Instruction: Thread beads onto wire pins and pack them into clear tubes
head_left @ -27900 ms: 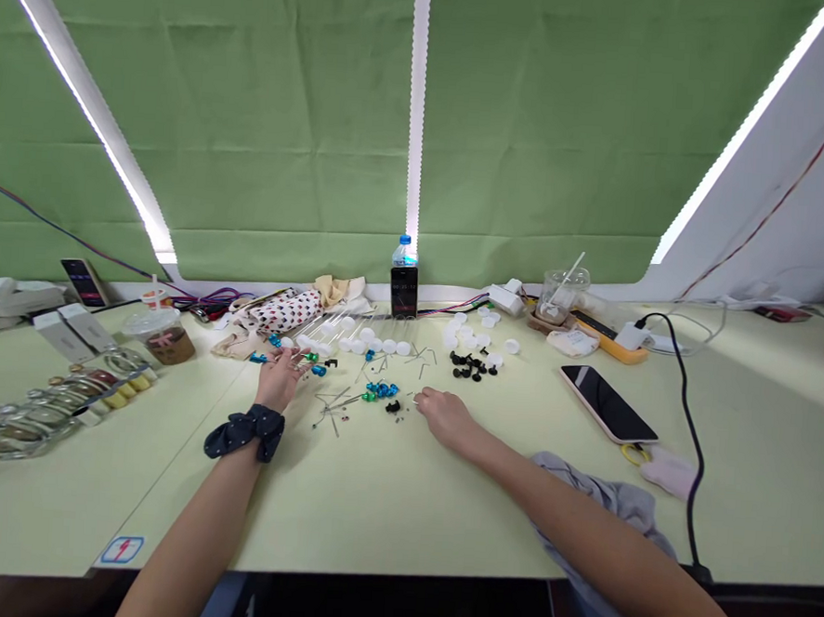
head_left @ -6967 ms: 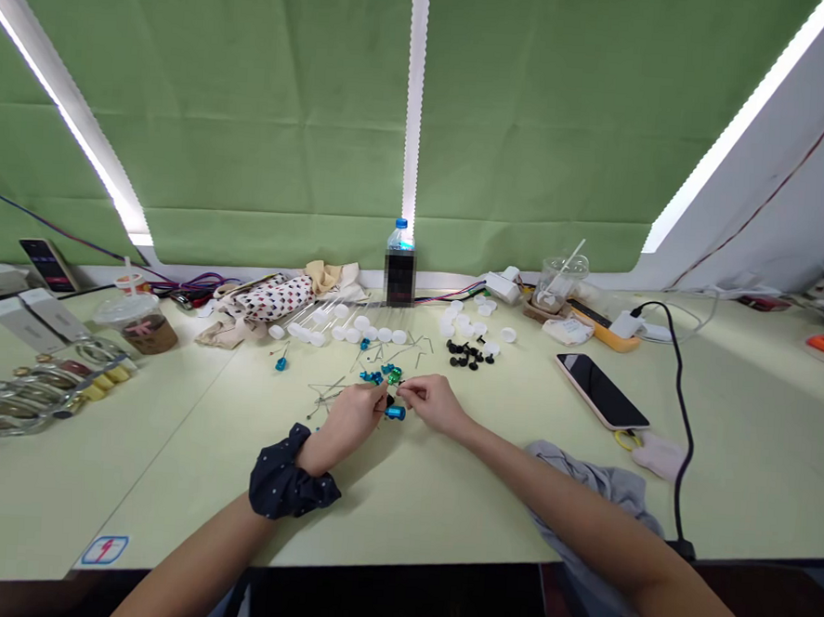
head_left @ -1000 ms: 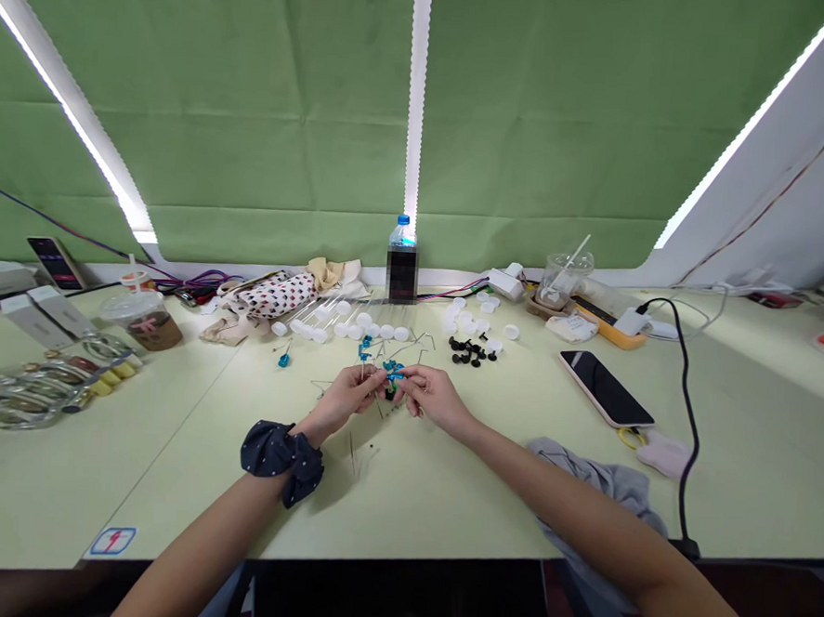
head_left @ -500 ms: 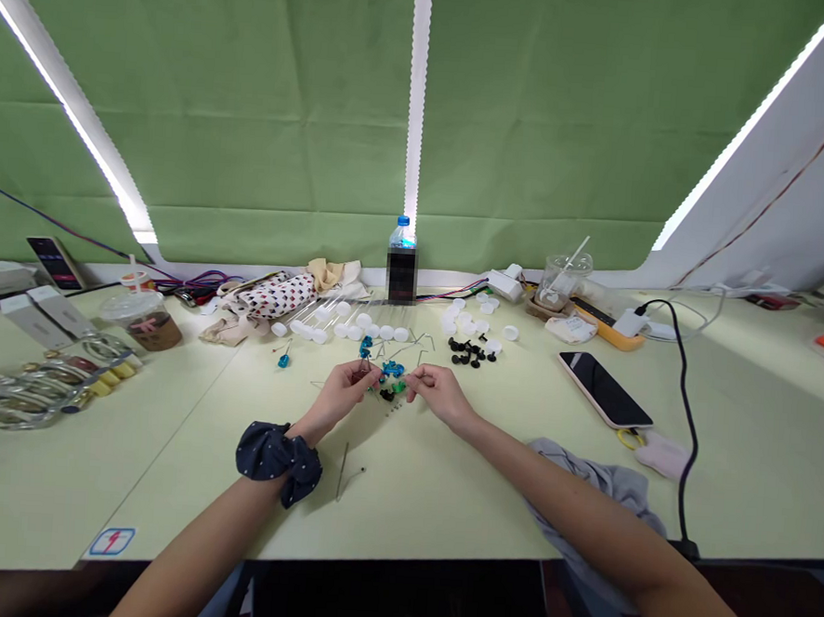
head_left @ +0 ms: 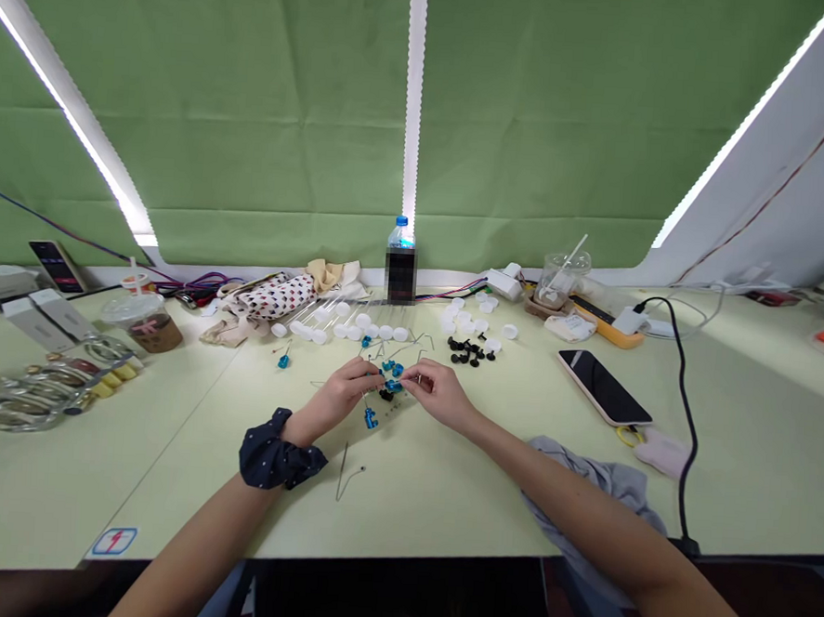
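Observation:
My left hand [head_left: 344, 385] is closed in a pinch on a thin metal wire, and a small blue plastic piece [head_left: 370, 419] hangs below its fingertips on that wire. Opposite it, my right hand [head_left: 439, 391] is also pinched, its fingertips at another small blue plastic piece [head_left: 394, 386] between the hands. More blue pieces [head_left: 397, 369] lie just beyond. Small black parts [head_left: 385, 395] rest under the fingers, partly hidden. Bent metal wires [head_left: 420, 342] lie behind the hands, and one bent wire [head_left: 341, 476] is nearer the front edge.
White round caps [head_left: 384, 332] on clear tubes and a pile of black parts [head_left: 470, 353] lie behind. A lone blue piece [head_left: 283, 361] sits left. A bottle [head_left: 402, 233], a phone [head_left: 603, 389], a black cable [head_left: 684, 428], a drink cup [head_left: 147, 320] and grey cloth [head_left: 589, 482] surround the work area.
The blue piece by my left hand has swung from above the fingers to below them. At my right fingertips a blue piece now shows where a green one showed before.

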A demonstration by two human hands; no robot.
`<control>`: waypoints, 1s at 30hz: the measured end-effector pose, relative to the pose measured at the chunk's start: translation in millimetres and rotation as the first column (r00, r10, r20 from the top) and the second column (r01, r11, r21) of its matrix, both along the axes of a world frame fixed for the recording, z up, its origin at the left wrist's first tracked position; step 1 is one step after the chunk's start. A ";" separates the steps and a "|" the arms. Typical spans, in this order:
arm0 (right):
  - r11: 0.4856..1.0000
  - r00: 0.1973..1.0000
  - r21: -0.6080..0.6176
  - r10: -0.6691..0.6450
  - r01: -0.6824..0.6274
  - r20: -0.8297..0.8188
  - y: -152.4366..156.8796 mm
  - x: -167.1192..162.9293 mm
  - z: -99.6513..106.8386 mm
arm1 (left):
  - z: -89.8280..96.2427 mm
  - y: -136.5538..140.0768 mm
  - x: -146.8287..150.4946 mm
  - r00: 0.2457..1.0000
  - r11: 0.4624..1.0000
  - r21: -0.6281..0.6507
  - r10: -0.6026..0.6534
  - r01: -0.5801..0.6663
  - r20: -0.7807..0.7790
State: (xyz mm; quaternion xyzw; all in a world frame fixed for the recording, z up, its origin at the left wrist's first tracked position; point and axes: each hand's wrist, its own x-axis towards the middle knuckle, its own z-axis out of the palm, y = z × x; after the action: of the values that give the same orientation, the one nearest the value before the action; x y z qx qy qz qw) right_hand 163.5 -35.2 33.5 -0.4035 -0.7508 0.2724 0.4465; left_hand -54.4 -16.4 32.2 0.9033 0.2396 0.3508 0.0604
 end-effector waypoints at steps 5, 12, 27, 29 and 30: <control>0.999 0.998 0.044 -0.004 0.002 0.056 1.5 1.4 0.1 | 8.5 -5.9 1.8 0.998 0.999 -0.033 -0.024 0.022 -0.061; 0.996 0.967 0.030 0.075 -0.084 0.243 4.2 7.4 3.3 | 15.7 -13.4 6.5 0.987 0.989 -0.133 -0.083 0.065 -0.136; 0.930 0.930 0.020 0.366 -0.366 0.006 -1.1 11.7 15.0 | 19.1 -13.4 7.2 0.960 0.612 -0.739 -0.172 0.281 0.222; 0.946 0.945 0.052 0.322 -0.319 -0.058 -3.9 9.0 16.1 | 14.9 -13.9 8.3 0.945 0.521 -0.792 -0.100 0.318 0.313; 0.957 0.953 0.072 0.287 -0.281 -0.091 -5.4 7.5 16.4 | 11.9 -14.4 9.9 0.928 0.469 -0.813 -0.039 0.344 0.370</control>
State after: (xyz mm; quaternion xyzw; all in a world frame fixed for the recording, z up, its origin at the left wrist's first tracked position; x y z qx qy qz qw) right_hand 171.0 -40.6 49.9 -0.2638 -0.7851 0.3320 0.4515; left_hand -44.5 -30.8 44.1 0.7057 0.2667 0.3057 0.5809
